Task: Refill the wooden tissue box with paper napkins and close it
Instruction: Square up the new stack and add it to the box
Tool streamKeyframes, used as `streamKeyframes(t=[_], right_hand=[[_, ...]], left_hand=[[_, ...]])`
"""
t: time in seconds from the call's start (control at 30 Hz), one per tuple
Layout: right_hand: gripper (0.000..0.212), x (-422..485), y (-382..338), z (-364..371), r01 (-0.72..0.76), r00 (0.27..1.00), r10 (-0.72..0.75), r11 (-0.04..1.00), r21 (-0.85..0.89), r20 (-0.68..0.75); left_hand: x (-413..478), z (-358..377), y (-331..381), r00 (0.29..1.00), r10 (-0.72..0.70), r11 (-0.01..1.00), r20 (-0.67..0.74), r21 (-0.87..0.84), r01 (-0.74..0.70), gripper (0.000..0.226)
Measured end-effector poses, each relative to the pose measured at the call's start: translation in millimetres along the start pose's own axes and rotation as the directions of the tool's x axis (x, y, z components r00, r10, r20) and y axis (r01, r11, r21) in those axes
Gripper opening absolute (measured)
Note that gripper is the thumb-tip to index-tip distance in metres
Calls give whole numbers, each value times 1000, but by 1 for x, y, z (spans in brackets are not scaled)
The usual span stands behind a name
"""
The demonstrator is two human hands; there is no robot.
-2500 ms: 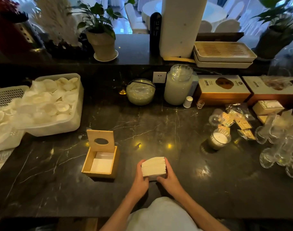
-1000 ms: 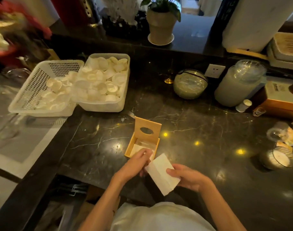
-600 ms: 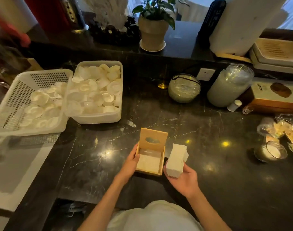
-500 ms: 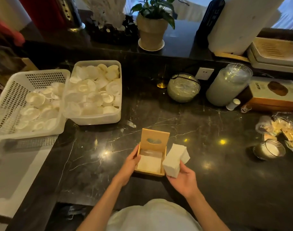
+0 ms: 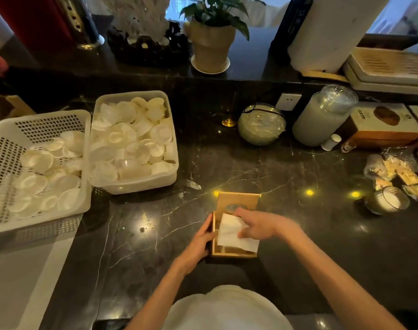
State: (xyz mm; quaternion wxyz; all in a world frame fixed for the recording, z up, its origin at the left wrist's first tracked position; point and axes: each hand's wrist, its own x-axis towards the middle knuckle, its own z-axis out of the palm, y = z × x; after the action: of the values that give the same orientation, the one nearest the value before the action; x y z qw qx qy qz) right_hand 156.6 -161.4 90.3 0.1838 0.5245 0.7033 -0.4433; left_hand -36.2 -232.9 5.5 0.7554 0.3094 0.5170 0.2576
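The right hand (image 5: pixel 255 226) pinches the napkin stack (image 5: pixel 235 234) in its fingers, tilted over the open wooden tissue box (image 5: pixel 229 254) directly beneath; the left hand (image 5: pixel 198 244) braces the box's left wall, lid (image 5: pixel 237 200) upright behind.

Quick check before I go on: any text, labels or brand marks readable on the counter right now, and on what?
Nothing reads clearly.
Brown-and-white carton: vertical dark lettering beside an oval picture, too blurred to read.
Black column at the back: pale vertical marks, illegible.
Packets at right: print too small.
Tissue box and napkins: no text.
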Motion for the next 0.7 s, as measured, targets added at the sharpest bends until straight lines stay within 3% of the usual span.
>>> streamKeyframes(t=[0.2, 0.5, 0.7], right_hand=[[66, 30, -12, 6, -58, 982, 100, 967, -247, 161], [54, 48, -12, 5, -24, 941, 79, 986, -167, 328], [57, 61, -21, 9, -45, 927, 143, 961, -274, 346]], left_hand=[[-3, -6, 0, 1000, 4, 999, -6, 54, -4, 47], [-8, -11, 1, 1000, 27, 998, 15, 54, -28, 48], [-7, -10, -1, 999, 34, 998, 15, 56, -35, 48]])
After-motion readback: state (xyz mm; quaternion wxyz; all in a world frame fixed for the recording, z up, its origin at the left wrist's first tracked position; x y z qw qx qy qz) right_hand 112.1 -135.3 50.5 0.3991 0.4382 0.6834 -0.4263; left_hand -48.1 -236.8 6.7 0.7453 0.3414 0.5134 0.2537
